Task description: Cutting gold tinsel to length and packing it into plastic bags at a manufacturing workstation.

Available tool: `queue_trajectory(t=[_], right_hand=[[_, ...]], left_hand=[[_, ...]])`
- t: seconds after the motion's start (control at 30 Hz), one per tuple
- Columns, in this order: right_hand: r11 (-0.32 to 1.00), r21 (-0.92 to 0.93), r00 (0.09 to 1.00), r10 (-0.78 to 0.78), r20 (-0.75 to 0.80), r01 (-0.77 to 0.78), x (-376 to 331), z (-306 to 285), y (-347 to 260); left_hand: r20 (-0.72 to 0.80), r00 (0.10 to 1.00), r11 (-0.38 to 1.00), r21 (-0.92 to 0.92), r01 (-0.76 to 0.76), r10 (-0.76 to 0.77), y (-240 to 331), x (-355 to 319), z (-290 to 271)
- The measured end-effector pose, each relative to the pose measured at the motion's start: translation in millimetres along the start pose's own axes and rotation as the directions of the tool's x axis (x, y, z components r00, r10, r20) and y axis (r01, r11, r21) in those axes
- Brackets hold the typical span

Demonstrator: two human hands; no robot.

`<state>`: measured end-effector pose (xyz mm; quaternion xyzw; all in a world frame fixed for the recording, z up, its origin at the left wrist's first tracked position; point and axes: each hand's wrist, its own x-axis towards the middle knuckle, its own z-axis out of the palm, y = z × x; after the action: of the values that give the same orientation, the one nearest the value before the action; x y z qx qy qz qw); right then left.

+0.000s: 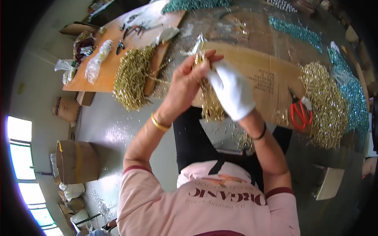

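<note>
My bare left hand [191,74], with a gold bangle at its wrist, is closed on the upper end of a bundle of shiny gold bead strands [212,105]. The strands hang down over the table's near edge. Against the same upper end is my right hand [232,88], in a white glove and blurred; its fingertips are partly hidden, so their grip cannot be told. Just beyond my fingers shows a silvery, crinkled strip [199,43]. Red-handled scissors [301,112] lie to the right on the cardboard sheet [271,78].
Gold strand heaps lie left [134,76] and right [325,106], with teal strands [348,86] at far right and more teal [295,30] at the back. Pliers [134,30] and a clear plastic bag [98,61] rest on the orange board [106,78]. A cardboard box [78,162] stands on the floor.
</note>
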<state>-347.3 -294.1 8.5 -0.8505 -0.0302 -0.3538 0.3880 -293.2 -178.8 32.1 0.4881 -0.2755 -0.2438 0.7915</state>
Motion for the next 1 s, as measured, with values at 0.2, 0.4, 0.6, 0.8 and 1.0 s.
queue_trajectory(t=[0.2, 0.4, 0.6, 0.8, 1.0], right_hand=[[0.912, 0.36, 0.957, 0.098, 0.275, -0.197, 19.4, -12.2, 12.9], [0.524, 0.622, 0.749, 0.046, 0.661, -0.582, 11.0, 13.0, 11.9], [0.481, 0.622, 0.715, 0.013, 0.7, -0.618, 8.8, 5.2, 30.9], [0.632, 0.515, 0.63, -0.053, 0.775, -0.58, 9.3, -4.8, 31.0], [0.466, 0.568, 0.594, -0.107, 0.797, -0.678, 9.3, -8.1, 12.9]], left_hand=[[0.104, 0.981, 0.986, -0.003, -0.165, 0.164, 21.2, 23.8, -2.6], [0.17, 0.967, 0.981, -0.08, -0.177, 0.188, 73.5, 64.7, 16.7], [0.247, 0.935, 0.964, 0.017, -0.267, 0.254, 101.7, 137.2, -0.4], [0.201, 0.914, 0.935, -0.033, -0.353, 0.353, 133.2, 185.8, -8.6], [0.445, 0.864, 0.966, -0.009, -0.259, 0.236, 161.5, 199.3, -19.2]])
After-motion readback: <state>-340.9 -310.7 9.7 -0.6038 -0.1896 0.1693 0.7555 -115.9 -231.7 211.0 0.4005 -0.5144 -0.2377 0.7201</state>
